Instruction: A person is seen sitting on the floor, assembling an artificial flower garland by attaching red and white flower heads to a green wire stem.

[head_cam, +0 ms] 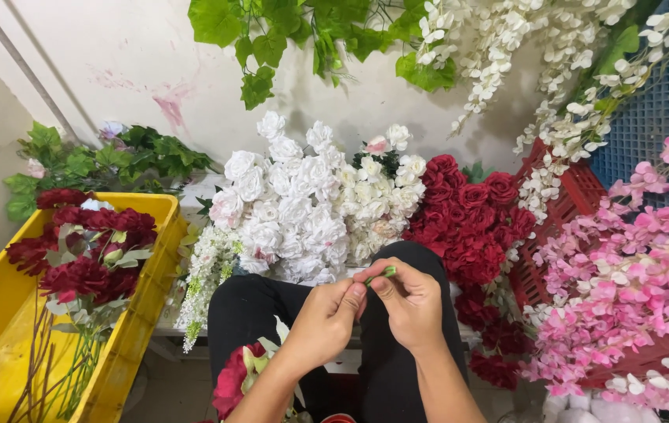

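My left hand (325, 323) and my right hand (411, 301) meet above my knees in black trousers (397, 368). Both pinch a small green stem piece (382, 273), whose tip sticks up between the fingertips. A dark red artificial flower (234, 381) with pale green leaves lies on my left thigh, under my left forearm.
A yellow crate (145, 313) at left holds dark red flowers (87, 251) on long stems. Ahead lie white roses (303, 200) and red roses (471, 215). Pink blossoms (632, 290) fill a red crate (565, 207) at right. White blossom strands (538, 47) and green leaves (303, 31) hang on the wall.
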